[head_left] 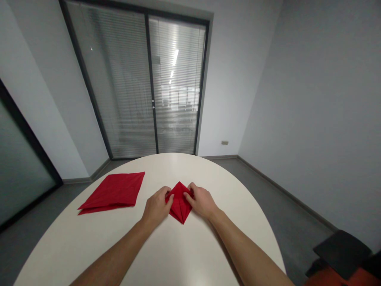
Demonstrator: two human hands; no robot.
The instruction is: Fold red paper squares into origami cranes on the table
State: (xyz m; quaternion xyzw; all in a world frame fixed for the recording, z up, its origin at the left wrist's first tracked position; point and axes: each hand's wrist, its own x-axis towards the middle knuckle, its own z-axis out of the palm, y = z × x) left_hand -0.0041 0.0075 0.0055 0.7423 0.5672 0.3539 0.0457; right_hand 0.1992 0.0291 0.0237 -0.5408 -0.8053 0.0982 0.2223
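Observation:
A small red napkin (180,202), folded into a diamond with a crease down its lower half, lies on the white table between my hands. My left hand (158,205) pinches its left corner, thumb on top and fingers curled behind. At the opposite corner, my right hand (202,200) grips the edge in the same way, its thumb resting on the upper face. One point of the diamond faces me and another faces away. The undersides of the folds are hidden.
To the left on the round white table (166,254) lies a larger folded red cloth (114,191). A black and orange chair (342,254) stands beyond the table's right edge. Glass doors with blinds (178,87) are behind the table.

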